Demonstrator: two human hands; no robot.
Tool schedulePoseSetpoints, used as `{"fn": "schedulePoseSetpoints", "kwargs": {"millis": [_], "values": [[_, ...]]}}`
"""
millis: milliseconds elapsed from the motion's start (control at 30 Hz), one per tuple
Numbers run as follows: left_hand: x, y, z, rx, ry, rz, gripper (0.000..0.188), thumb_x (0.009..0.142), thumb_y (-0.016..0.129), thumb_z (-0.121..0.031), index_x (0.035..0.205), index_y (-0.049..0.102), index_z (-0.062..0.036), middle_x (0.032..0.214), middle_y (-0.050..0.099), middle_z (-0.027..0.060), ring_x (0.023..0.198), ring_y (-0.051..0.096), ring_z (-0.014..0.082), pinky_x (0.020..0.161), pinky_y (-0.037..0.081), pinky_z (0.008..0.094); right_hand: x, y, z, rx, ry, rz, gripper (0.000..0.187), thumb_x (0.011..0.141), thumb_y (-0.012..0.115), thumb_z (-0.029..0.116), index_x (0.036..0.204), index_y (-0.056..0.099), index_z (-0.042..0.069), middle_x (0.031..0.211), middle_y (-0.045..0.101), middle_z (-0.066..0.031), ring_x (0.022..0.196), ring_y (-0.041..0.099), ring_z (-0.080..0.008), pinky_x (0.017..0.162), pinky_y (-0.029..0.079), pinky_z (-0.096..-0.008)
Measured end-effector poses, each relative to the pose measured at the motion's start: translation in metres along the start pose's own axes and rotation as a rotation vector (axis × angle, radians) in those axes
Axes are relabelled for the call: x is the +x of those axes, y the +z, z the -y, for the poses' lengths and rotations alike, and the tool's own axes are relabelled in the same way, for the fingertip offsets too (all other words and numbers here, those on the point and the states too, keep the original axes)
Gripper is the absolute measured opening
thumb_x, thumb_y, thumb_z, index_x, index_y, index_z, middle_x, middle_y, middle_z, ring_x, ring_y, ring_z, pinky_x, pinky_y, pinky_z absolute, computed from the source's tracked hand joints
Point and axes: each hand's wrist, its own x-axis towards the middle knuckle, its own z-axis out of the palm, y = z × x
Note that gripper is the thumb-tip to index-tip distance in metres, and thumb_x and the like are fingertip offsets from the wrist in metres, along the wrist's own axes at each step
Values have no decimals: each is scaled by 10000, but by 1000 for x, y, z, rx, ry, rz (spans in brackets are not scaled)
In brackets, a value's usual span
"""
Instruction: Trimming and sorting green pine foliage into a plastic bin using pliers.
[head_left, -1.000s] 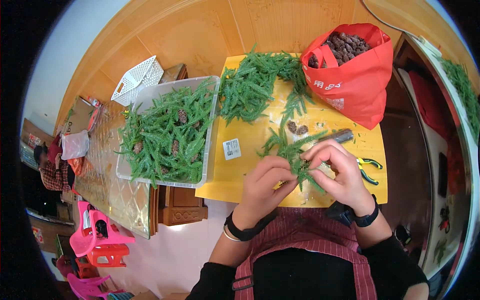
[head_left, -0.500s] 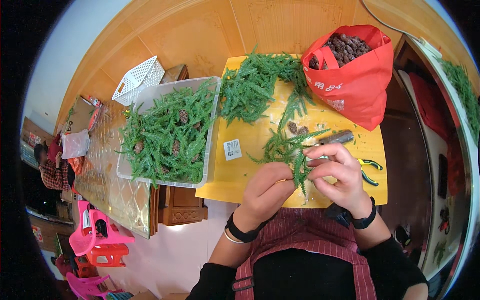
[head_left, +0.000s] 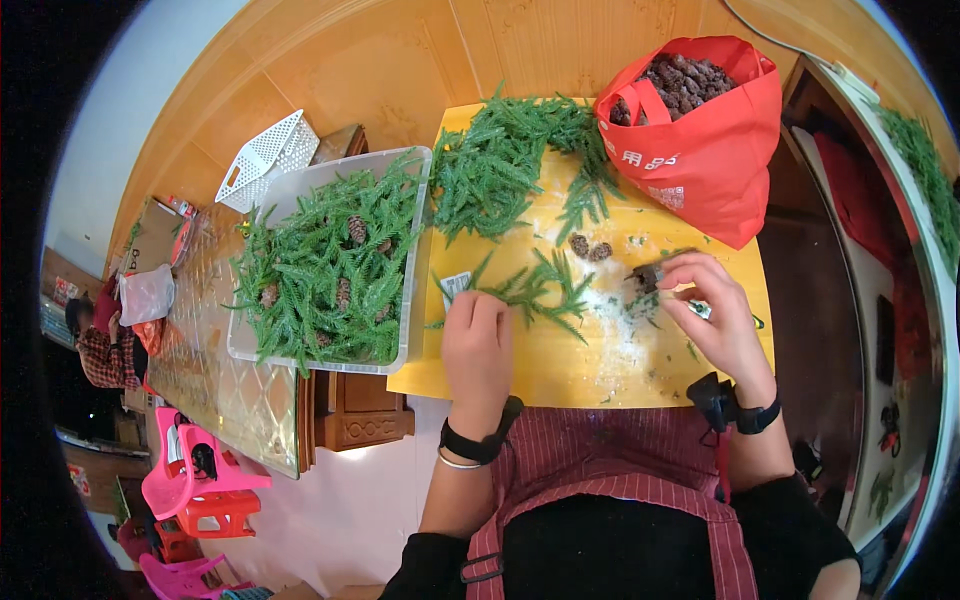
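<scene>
My left hand [head_left: 478, 345] is closed on a green pine-like sprig [head_left: 540, 290], whose needles spread to the right over the yellow tabletop [head_left: 530, 370]. My right hand [head_left: 712, 305] is at the right of the tabletop. Its thumb and fingers are bent around a dark tube-shaped tool [head_left: 646, 278], partly hidden by the fingers. Two small pine cones [head_left: 590, 248] lie between the hands, toward the back. White powder and green bits [head_left: 620, 320] are scattered by the right hand. A label card [head_left: 456, 284] lies partly under the sprig.
A clear plastic bin [head_left: 412, 300] of sprigs and pine cones stands left. More sprigs [head_left: 490, 170] are heaped at the back, beside a red bag [head_left: 715, 170] of pine cones. A white basket [head_left: 270, 160] and pink chair [head_left: 185, 465] are further left.
My hands have moved apart: the left carried the sprig leftward, and the right went to the dark tool. The pliers at the right are now mostly covered by my right hand.
</scene>
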Motion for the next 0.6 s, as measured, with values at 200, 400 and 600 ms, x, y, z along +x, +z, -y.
{"fn": "schedulePoseSetpoints", "kwargs": {"millis": [200, 400, 600], "values": [[-23, 17, 18, 40, -72, 407, 489, 693, 676, -116, 1126, 474, -9, 1062, 488, 184, 1017, 463, 343, 866, 384, 393, -10, -12, -37, -336, -26, 216, 184, 725, 619, 52, 896, 560, 22, 925, 567, -114, 838, 567, -255, 684, 471, -301], [-16, -4, 0, 27, 4, 436, 568, 704, 683, -195, 1188, 452, -9, 1154, 478, 185, 1091, 435, 347, 930, 359, 388, 9, 1, -53, -320, 83, 122, 124, 717, 614, 64, 835, 590, 35, 822, 598, -111, 750, 582, -273, 659, 462, -331], [-11, -20, -14, -147, -40, 321, 386, 714, 670, -93, 1075, 549, -31, 1082, 531, 145, 932, 543, 253, 696, 487, 298, 41, 26, -71, -586, 12, 190, 85, 719, 575, 111, 788, 619, 90, 803, 599, -96, 744, 588, -284, 659, 461, -364]]}}
